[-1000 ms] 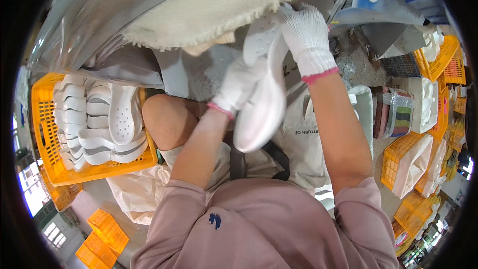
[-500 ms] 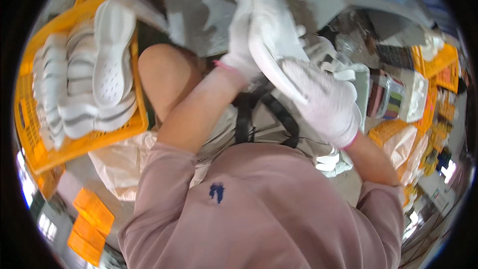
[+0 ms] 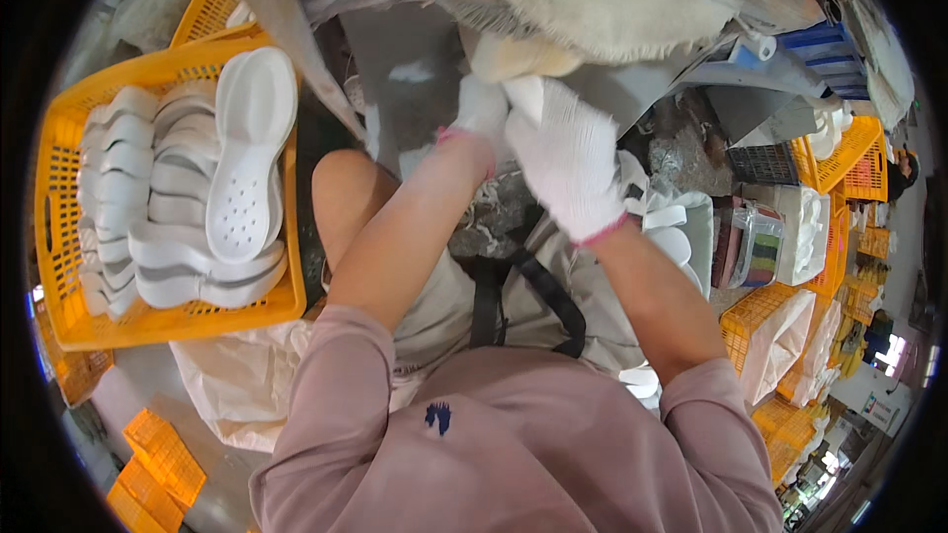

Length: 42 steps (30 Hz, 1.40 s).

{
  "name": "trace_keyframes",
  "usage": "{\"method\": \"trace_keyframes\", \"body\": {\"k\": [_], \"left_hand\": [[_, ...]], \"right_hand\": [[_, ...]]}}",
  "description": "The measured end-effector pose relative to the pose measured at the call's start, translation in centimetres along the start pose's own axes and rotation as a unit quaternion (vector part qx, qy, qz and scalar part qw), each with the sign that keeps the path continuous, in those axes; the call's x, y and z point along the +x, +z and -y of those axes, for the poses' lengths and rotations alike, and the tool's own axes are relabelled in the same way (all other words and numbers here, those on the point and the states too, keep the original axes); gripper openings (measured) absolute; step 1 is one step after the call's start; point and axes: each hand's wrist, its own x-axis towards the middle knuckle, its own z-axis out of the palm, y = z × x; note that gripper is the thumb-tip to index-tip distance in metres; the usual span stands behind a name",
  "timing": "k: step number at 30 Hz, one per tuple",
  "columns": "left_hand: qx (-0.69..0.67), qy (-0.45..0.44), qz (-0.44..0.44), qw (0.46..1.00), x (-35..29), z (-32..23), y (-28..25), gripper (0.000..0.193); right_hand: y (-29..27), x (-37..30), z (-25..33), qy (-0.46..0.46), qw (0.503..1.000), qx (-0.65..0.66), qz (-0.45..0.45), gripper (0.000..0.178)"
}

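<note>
Both gloved hands are up together at the top centre of the view, right under a fluffy cream buffing wheel [image 3: 612, 5]. The left hand [image 3: 481, 111] in its white knit glove sits just beside the right hand [image 3: 565, 153], the two touching, fingers curled inward. They seem to be pressing a pale, cream-coloured piece [image 3: 513, 57] up against the wheel, though the gloves hide most of it and I cannot tell just how it is gripped. Off to the person's left, an orange plastic crate [image 3: 148, 321] is packed with white foam clog shoes [image 3: 178, 237] stacked on edge, and one white clog [image 3: 247, 163] lies on top, sole side up, its perforated toe pointing toward the crate's near edge. Beside the right forearm, a few more white shoe pieces [image 3: 671, 232] lie in a loose heap. Further right, more orange crates [image 3: 839, 153] stand well apart from the hands. A white sack [image 3: 232, 380] slumps below the packed crate.
</note>
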Motion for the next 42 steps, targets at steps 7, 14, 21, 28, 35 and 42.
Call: {"method": "trace_keyframes", "body": {"k": [7, 14, 21, 28, 35, 42], "left_hand": [[0.308, 0.073, 0.000, 0.949, -1.1, 0.8, -1.4, 0.042], [0.429, 0.211, -0.143, 0.867, -0.8, 2.5, -2.1, 0.045], [0.312, 0.247, 0.054, 0.916, -1.1, 1.1, -1.4, 0.042], [0.021, -0.141, -0.093, 0.985, 1.6, 1.7, -3.0, 0.045], [-0.091, 0.076, 0.127, 0.985, 1.3, 2.7, -3.3, 0.050], [0.022, 0.007, -0.083, 0.996, -1.3, 4.4, -2.9, 0.071]], "right_hand": [[-1.0, -0.5, 1.4, 0.036, 0.998, 0.012, -0.053, 0.022], [-0.1, 1.3, 2.6, 0.128, 0.992, 0.018, 0.001, 0.027], [0.0, 2.1, 0.5, -0.095, 0.995, -0.015, 0.041, 0.019], [-4.0, -2.8, 1.7, 0.111, 0.948, 0.196, 0.226, 0.063], [-5.1, -0.9, 3.1, 0.336, 0.755, 0.522, 0.212, 0.021], [-6.4, -7.5, 5.2, 0.153, 0.968, 0.040, 0.195, 0.057]]}}
